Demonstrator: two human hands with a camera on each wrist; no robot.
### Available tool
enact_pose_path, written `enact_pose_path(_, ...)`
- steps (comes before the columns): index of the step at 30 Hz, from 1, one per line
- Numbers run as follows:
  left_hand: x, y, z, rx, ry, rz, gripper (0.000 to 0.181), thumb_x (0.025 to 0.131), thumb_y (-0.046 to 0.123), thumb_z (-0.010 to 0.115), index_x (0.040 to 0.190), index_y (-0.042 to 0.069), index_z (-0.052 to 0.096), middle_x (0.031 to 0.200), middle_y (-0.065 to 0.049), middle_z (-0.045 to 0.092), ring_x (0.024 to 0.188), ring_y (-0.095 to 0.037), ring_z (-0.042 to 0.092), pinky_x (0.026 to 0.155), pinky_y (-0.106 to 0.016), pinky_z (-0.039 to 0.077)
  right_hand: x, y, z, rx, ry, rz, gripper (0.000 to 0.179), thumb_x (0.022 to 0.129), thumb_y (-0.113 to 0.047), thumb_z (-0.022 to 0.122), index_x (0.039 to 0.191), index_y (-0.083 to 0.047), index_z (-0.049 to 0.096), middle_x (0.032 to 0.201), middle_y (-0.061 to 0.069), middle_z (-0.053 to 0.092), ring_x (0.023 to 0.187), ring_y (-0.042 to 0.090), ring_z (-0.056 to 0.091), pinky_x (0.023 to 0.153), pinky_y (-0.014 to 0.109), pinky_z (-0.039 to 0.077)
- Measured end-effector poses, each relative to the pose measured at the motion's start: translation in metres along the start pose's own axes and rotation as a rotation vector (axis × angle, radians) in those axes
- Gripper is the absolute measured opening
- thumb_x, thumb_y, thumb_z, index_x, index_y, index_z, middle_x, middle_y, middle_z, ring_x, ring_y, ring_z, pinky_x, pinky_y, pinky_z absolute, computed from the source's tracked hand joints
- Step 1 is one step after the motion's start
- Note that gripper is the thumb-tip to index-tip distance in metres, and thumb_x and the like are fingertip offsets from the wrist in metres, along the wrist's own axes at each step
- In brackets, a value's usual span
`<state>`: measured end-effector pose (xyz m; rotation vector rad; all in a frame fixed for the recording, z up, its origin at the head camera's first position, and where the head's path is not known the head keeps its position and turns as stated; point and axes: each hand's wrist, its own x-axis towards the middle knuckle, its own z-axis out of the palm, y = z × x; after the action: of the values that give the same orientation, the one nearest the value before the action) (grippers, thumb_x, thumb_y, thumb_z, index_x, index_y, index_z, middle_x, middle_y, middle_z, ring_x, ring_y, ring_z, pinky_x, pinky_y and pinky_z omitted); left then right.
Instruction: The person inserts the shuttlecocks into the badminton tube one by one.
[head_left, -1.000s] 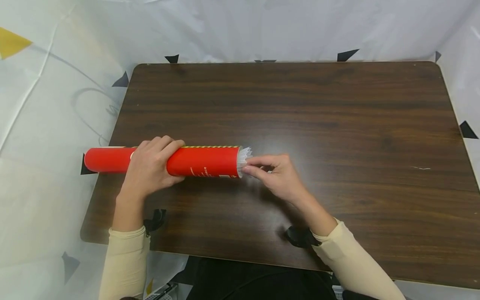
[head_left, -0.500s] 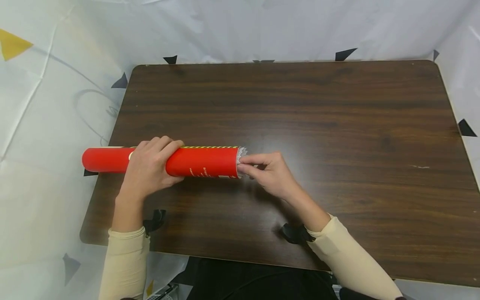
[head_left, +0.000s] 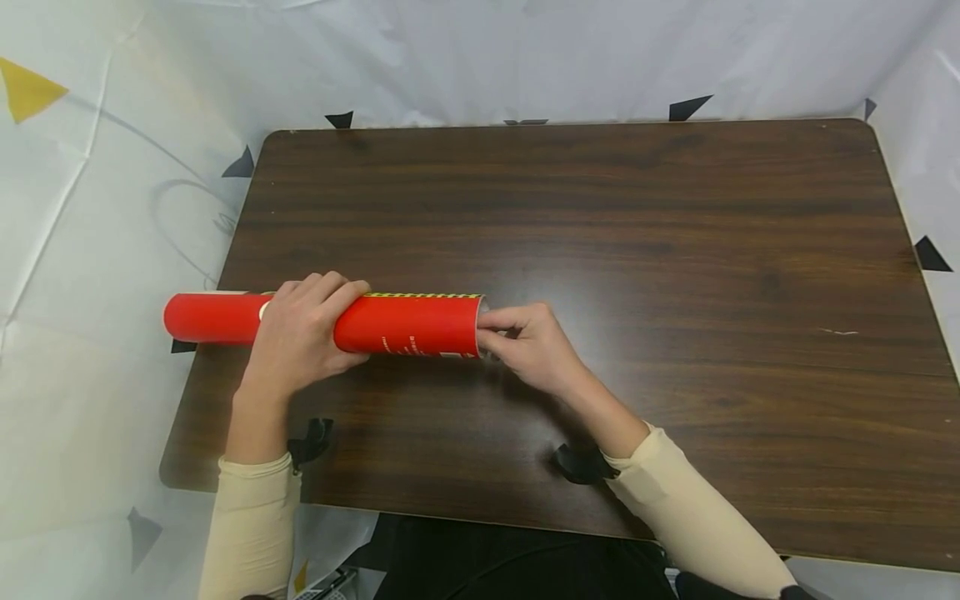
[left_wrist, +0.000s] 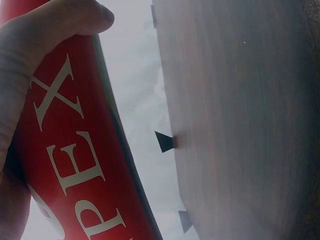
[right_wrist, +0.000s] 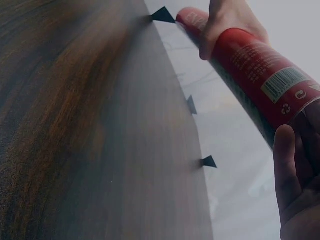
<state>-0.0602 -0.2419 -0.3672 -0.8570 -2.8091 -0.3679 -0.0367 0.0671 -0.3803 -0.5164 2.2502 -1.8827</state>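
A long red shuttlecock tube (head_left: 412,325) with pale printing lies level above the left part of the table, its left end past the table edge. My left hand (head_left: 303,329) grips it from above around the middle; large pale letters show beside the thumb in the left wrist view. At the tube's open right end, my right hand (head_left: 528,342) has thumb and forefinger pinched together, their tips inside the mouth. A pale sliver of the shuttlecock (head_left: 483,307) shows at the rim; the rest is hidden in the tube, as is the fingers' contact with it.
A dark wood-grain table (head_left: 600,208) spans the view under both hands. White sheeting (head_left: 480,58) hangs along its back and sides, with black tape pieces (head_left: 690,108) near the edge and a yellow one (head_left: 30,90) at left.
My right hand has moved left to the tube's mouth, and the shuttlecock's white feather edge, which stuck out before, has slid inside. My left hand and the tube have hardly moved.
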Motion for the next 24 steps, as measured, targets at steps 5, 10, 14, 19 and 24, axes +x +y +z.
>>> enact_pose_path(5, 0.0013, 0.0020, 0.0006, -0.001, -0.006, 0.004, 0.080, 0.052, 0.029, 0.095, 0.121, 0.014, 0.059, 0.109, -0.009, 0.062, 0.096, -0.030, 0.057, 0.081, -0.054, 0.048, 0.0004, -0.0002, 0.0001, 0.002, 0.001, 0.023, 0.016, 0.084, 0.003, 0.072, 0.100, 0.001, 0.076, 0.082, 0.010, 0.072, 0.054, 0.018, 0.057, 0.052, 0.029, 0.053)
enact_pose_path(10, 0.0023, 0.0029, 0.0003, 0.000, -0.010, 0.006, 0.081, 0.051, 0.029, 0.095, 0.122, 0.014, 0.059, 0.109, -0.009, 0.062, 0.097, -0.030, 0.057, 0.082, -0.053, 0.049, 0.0024, -0.0002, 0.0002, 0.003, 0.003, 0.024, 0.013, 0.085, 0.003, 0.071, 0.096, 0.001, 0.077, 0.082, 0.009, 0.073, 0.055, 0.017, 0.059, 0.053, 0.029, 0.054)
enact_pose_path(14, 0.0028, 0.0027, 0.0004, 0.004, -0.014, 0.010, 0.081, 0.052, 0.030, 0.095, 0.122, 0.014, 0.058, 0.110, -0.009, 0.062, 0.097, -0.030, 0.057, 0.081, -0.053, 0.048, 0.0037, -0.0011, 0.0002, 0.005, -0.005, 0.027, 0.014, 0.085, 0.002, 0.072, 0.098, 0.000, 0.077, 0.087, 0.009, 0.074, 0.064, 0.020, 0.064, 0.059, 0.030, 0.057)
enact_pose_path(19, 0.0021, 0.0026, 0.0021, 0.006, -0.022, 0.012, 0.081, 0.052, 0.030, 0.095, 0.122, 0.014, 0.059, 0.110, -0.009, 0.062, 0.098, -0.030, 0.058, 0.080, -0.052, 0.049, 0.0033, -0.0011, 0.0011, 0.014, -0.006, 0.038, 0.016, 0.085, 0.002, 0.072, 0.100, 0.000, 0.077, 0.092, 0.010, 0.074, 0.077, 0.019, 0.068, 0.069, 0.031, 0.059)
enact_pose_path(24, 0.0016, 0.0022, 0.0028, 0.012, -0.030, 0.009, 0.082, 0.051, 0.029, 0.096, 0.123, 0.014, 0.059, 0.109, -0.009, 0.062, 0.098, -0.031, 0.058, 0.082, -0.053, 0.048, 0.0020, 0.0006, 0.0015, 0.035, -0.006, 0.050, 0.012, 0.084, 0.004, 0.071, 0.095, 0.003, 0.077, 0.088, 0.012, 0.074, 0.071, 0.016, 0.067, 0.063, 0.028, 0.057)
